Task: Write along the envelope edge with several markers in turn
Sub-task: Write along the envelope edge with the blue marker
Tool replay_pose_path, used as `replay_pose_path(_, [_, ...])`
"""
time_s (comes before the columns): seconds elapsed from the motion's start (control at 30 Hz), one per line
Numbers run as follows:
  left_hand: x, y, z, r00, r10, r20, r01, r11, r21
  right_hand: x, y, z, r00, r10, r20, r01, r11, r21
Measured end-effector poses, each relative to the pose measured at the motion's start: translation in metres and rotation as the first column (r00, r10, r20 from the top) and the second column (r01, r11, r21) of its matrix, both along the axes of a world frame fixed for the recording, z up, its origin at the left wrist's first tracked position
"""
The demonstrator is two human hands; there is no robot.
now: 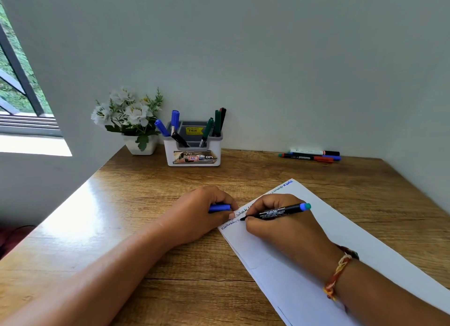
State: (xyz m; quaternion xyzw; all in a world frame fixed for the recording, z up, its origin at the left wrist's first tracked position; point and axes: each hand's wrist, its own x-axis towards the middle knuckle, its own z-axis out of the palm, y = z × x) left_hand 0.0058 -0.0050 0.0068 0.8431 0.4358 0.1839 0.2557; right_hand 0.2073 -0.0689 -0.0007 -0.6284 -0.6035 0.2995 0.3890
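On the desk (146,228), right grip (280,225) pinches marker (280,211) on envelope (292,279); left grip (202,211) clasps, seemingly, a cap (219,207).

Head-worn wide-angle view, the only one. You look forward and down from above your own forearms across the brown wood-grain tabletop (267,172), facing the pale grey-green back wall (267,57) where the table ends. The camera sits near: your left hand (204,213) and right hand (280,225) lie at lower centre, forearms running out of the bottom edge. A dark-framed window (17,82) bounds the far left.
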Motion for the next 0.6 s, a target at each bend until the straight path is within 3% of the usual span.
replay_pose_path(0.6, [-0.0004,0.0005,-0.0011,1.000,0.007,0.008,-0.007,1.000,0.000,-0.0004,-0.0010,-0.0006,0.999,-0.012,0.032,0.011,1.000,0.014])
